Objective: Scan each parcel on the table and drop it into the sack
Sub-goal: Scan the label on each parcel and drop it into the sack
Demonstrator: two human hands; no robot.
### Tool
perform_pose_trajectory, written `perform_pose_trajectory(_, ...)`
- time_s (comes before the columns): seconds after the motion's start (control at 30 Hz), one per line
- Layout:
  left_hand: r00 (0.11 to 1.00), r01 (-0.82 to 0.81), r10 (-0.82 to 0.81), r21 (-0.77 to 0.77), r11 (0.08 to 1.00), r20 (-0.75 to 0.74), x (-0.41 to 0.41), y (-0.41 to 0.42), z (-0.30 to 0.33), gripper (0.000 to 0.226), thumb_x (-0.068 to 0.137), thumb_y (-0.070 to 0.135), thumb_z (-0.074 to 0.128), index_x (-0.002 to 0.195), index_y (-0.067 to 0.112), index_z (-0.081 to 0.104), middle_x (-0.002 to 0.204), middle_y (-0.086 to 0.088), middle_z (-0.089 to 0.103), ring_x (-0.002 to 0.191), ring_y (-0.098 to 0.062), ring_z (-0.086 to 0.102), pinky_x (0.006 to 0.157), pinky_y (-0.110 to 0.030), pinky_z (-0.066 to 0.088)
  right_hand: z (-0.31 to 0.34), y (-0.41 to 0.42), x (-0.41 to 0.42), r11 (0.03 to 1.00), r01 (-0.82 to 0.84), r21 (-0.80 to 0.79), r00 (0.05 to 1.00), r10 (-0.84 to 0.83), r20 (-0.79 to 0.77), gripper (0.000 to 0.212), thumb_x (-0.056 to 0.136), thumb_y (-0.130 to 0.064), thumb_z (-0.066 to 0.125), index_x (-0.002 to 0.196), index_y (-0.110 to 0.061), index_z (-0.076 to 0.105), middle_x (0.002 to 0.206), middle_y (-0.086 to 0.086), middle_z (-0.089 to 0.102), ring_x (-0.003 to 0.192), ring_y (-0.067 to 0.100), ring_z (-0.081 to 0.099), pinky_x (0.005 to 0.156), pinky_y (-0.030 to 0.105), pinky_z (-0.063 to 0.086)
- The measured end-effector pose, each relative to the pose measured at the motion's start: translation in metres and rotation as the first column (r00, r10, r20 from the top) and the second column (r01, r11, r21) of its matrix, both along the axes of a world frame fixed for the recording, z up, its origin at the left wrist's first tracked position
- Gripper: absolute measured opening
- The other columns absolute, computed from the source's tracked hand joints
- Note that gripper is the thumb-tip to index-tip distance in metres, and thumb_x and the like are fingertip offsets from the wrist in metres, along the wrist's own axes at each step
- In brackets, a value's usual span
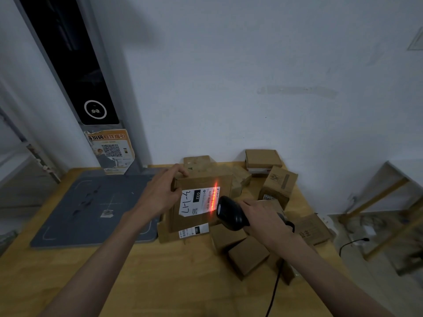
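Observation:
A brown cardboard parcel with a white shipping label stands tilted on another labelled box at the table's middle. My left hand grips its upper left corner, fingers curled over the top edge. A black handheld scanner is held in my right hand, just right of the label. The scanner's red line falls across the barcode. No sack is in view.
Several more cardboard parcels lie around on the wooden table, right and behind. A grey mat covers the table's left part. A scanner cable runs off the front edge. A white wall stands behind; a wooden frame sits right.

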State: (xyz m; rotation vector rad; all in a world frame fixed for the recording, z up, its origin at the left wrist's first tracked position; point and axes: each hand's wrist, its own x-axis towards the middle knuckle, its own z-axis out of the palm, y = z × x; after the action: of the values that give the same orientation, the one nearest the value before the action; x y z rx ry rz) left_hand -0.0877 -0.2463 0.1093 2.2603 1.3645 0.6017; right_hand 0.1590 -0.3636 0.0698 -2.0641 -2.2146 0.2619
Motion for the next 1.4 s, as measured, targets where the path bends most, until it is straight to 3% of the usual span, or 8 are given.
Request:
perform_pose_trajectory(0.4,1.000,-0.006,0.006,0.000,1.000,0.000,0.006,-0.002,-0.004,0.042,0.087,0.010,0.066,0.105,0.044,0.050,0.125,0.008,0.051,0.089,-0.010,0.050,0.069,-0.027,0.042,-0.007,-0.004,0.008,1.000,-0.023,0.003,1.000,0.023,-0.005,0.040,0.097,-0.021,0.061,0.135,-0.022,0.048,0.129,0.000,0.055,0.112,0.016,0.057,0.095,0.031,0.049)
perform_pose_trajectory(0.57,0.999,0.005,-0.005,-0.015,1.000,0.035,0.008,-0.009,-0.011,0.041,0.086,0.010,0.067,0.104,0.043,0.051,0.124,0.009,0.056,0.088,-0.011,0.053,0.070,-0.028,0.043,-0.013,-0.012,0.021,0.993,0.073,0.090,0.968,-0.049,-0.245,0.035,0.093,-0.018,0.067,0.125,-0.022,0.057,0.112,-0.006,0.065,0.093,0.002,0.057,0.086,0.022,0.047)
perform_pose_trajectory(0.73,0.989,0.095,-0.075,-0.155,0.983,0.130,0.005,-0.039,-0.018,0.041,0.087,0.007,0.068,0.101,0.043,0.053,0.113,0.014,0.062,0.093,-0.019,0.065,0.077,-0.045,0.057,-0.023,-0.021,0.035,0.924,0.377,0.059,0.670,-0.229,-0.706,0.018,0.089,-0.011,0.073,0.101,-0.018,0.061,0.091,-0.009,0.064,0.084,0.002,0.061,0.077,0.022,0.050)
perform_pose_trajectory(0.87,0.971,0.111,-0.036,-0.308,0.945,0.238,-0.002,-0.070,-0.030,0.037,0.089,0.003,0.065,0.108,0.033,0.056,0.114,0.023,0.060,0.100,-0.013,0.064,0.080,-0.039,0.057,-0.026,-0.037,0.039,0.892,0.449,-0.055,0.401,-0.256,-0.880,0.023,0.092,-0.007,0.068,0.096,-0.027,0.058,0.086,-0.003,0.062,0.083,0.010,0.060,0.067,0.018,0.044)
perform_pose_trajectory(0.97,0.960,0.125,-0.011,-0.394,0.910,0.280,-0.010,-0.089,-0.042,0.036,0.090,0.003,0.065,0.112,0.030,0.056,0.115,0.016,0.060,0.099,-0.017,0.065,0.081,-0.041,0.058,-0.041,-0.049,0.036,0.880,0.429,-0.205,0.238,-0.330,-0.914,0.026,0.093,-0.014,0.070,0.105,-0.033,0.057,0.100,-0.003,0.064,0.097,0.014,0.060,0.080,0.028,0.047)
perform_pose_trajectory(1.1,0.955,0.175,-0.040,-0.444,0.879,0.295,-0.016,-0.108,-0.051,0.034,0.092,0.001,0.063,0.113,0.026,0.055,0.122,0.011,0.058,0.102,-0.012,0.064,0.080,-0.035,0.058,-0.058,-0.072,0.021,0.844,0.421,-0.332,0.126,-0.416,-0.900,0.041,0.089,-0.019,0.075,0.126,-0.027,0.059,0.117,-0.003,0.068,0.114,0.016,0.061,0.102,0.040,0.050)
perform_pose_trajectory(1.3,0.947,0.295,-0.192,-0.463,0.836,0.257,-0.030,-0.112,-0.053,0.039,0.094,0.002,0.060,0.119,0.032,0.053,0.129,0.005,0.054,0.108,-0.018,0.062,0.085,-0.036,0.056,-0.057,-0.124,0.007,0.837,0.395,-0.378,0.012,-0.417,-0.909,0.038,0.089,-0.012,0.074,0.122,-0.027,0.061,0.114,0.000,0.072,0.110,0.017,0.066,0.092,0.033,0.054)
perform_pose_trajectory(1.4,0.942,0.330,-0.263,-0.440,0.835,0.206,-0.033,-0.117,-0.059,0.041,0.094,0.002,0.058,0.117,0.036,0.053,0.130,0.009,0.053,0.107,-0.020,0.059,0.083,-0.031,0.054,-0.055,-0.153,-0.008,0.806,0.462,-0.370,0.031,-0.431,-0.902,0.044,0.086,-0.011,0.077,0.124,-0.026,0.061,0.114,0.001,0.071,0.110,0.018,0.066,0.096,0.040,0.054)
